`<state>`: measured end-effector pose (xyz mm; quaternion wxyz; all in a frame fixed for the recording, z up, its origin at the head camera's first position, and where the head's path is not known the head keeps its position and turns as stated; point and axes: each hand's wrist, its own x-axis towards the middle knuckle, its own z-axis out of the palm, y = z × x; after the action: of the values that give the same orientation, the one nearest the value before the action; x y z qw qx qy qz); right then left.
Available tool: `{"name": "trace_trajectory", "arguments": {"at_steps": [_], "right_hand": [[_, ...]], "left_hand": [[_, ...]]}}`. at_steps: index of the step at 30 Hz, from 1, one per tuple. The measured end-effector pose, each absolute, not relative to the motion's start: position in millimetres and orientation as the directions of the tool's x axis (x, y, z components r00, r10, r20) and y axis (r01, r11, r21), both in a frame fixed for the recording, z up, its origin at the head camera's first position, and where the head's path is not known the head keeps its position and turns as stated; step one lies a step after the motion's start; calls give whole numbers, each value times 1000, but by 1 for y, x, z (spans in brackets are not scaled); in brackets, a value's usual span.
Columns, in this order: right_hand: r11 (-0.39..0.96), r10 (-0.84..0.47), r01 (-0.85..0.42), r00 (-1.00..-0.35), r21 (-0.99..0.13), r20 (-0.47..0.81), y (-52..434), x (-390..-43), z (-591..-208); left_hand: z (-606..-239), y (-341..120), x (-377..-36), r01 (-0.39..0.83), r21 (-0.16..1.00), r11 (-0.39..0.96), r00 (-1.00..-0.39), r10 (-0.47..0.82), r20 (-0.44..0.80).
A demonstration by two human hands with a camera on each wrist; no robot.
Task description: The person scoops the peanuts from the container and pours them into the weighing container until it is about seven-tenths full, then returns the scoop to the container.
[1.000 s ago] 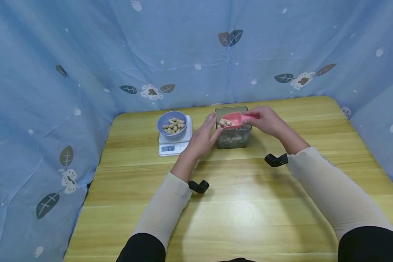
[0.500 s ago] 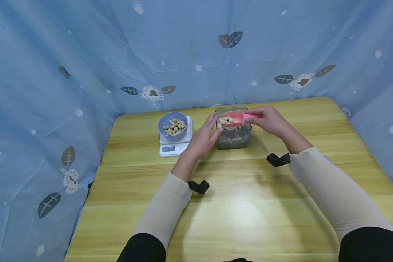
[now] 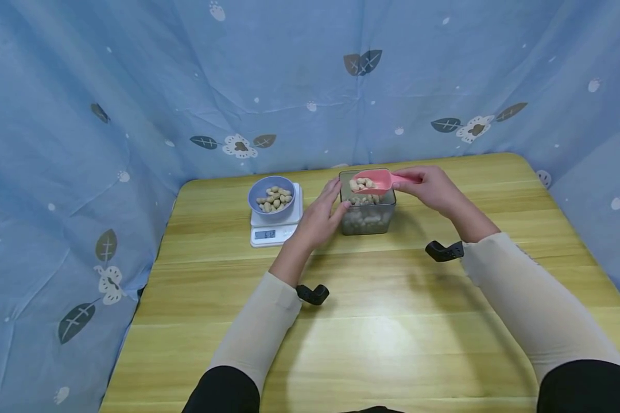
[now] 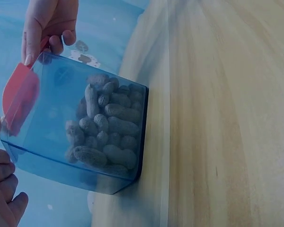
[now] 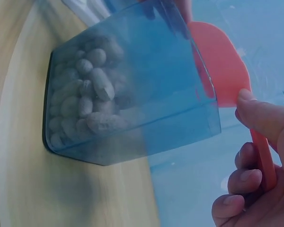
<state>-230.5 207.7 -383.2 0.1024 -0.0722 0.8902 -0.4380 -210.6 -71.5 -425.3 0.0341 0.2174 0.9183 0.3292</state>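
Note:
My right hand (image 3: 430,188) pinches the handle of a pink scoop (image 3: 386,179), which carries several unshelled peanuts (image 3: 363,184). The scoop is over the mouth of a translucent grey container (image 3: 368,221). Through the container's wall, a heap of peanuts (image 4: 109,127) shows in the left wrist view. Against the container's left side rests my left hand (image 3: 317,217), fingers extended and thumb at the front rim. In the right wrist view the right thumb presses where the scoop (image 5: 222,61) meets its handle, with the other fingers curled beneath.
Left of the container, a blue-purple bowl (image 3: 258,192) of peanuts stands on a white kitchen scale (image 3: 284,234) with a lit display. All stand towards the back of the wooden table (image 3: 372,344). A blue patterned curtain (image 3: 310,80) hangs behind.
My right hand has raised the scoop of peanuts and shifted it slightly to the right above the container. My left hand stays at the container's side.

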Motion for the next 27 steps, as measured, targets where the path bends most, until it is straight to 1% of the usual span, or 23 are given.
{"name": "trace_trajectory", "arguments": {"at_steps": [7, 11, 14, 17, 22, 27], "right_hand": [[581, -229, -70, -970, -811, -79, 199, -234, -373], [588, -239, -92, -969, -804, -64, 186, -236, -364], [577, -252, -110, -967, -809, -48, 170, -239, -361], [562, -279, -149, -960, -814, -16, 152, -243, -360], [556, -326, -209, -945, -804, 19, 120, -246, -360], [547, -353, -217, -936, -808, 12, 89, -246, -361]], "left_hand": [[-419, -82, -210, 355, 629, 691, -920, 379, 103], [-416, -102, -209, 358, 623, 695, -928, 341, 153], [-417, -126, -208, 346, 627, 698, -937, 292, 191], [-419, -152, -208, 299, 626, 721, -954, 219, 203], [-430, -192, -206, 174, 611, 772, -982, 88, 169], [-441, -219, -204, 97, 611, 785, -992, 27, 123]]}}
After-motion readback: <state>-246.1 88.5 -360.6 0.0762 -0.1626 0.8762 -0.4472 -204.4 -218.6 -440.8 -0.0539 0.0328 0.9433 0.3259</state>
